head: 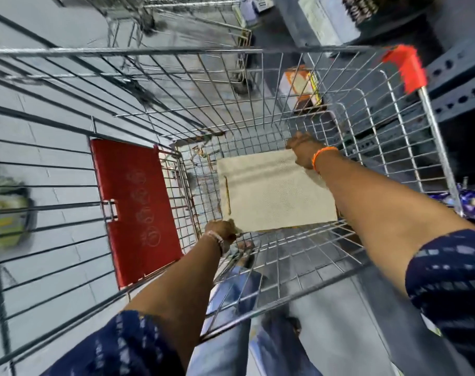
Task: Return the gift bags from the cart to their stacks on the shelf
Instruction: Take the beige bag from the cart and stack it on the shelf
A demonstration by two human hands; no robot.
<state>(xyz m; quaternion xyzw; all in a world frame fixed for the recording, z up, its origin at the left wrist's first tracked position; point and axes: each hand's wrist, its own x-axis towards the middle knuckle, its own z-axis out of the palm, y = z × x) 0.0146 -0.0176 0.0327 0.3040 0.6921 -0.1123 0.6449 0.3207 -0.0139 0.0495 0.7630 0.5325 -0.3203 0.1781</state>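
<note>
While both hands, left (222,232) at 7 o'clock, right (301,150) at 1, pinch opposite corners of the gift bag (277,191), it may snag on the cart (434,147) wires.

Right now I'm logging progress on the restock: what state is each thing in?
Gift bag: flat on the cart floor, held at two opposite corners.
Left hand: gripping the near corner.
Right hand: gripping the far corner.
Cart: holds just this one bag.
Red seat flap: folded against the cart's end.

I see a shiny wire-metal cart (258,51), a matt, woven-looking cream gift bag (274,191), and a smooth red plastic flap (134,207).
</note>
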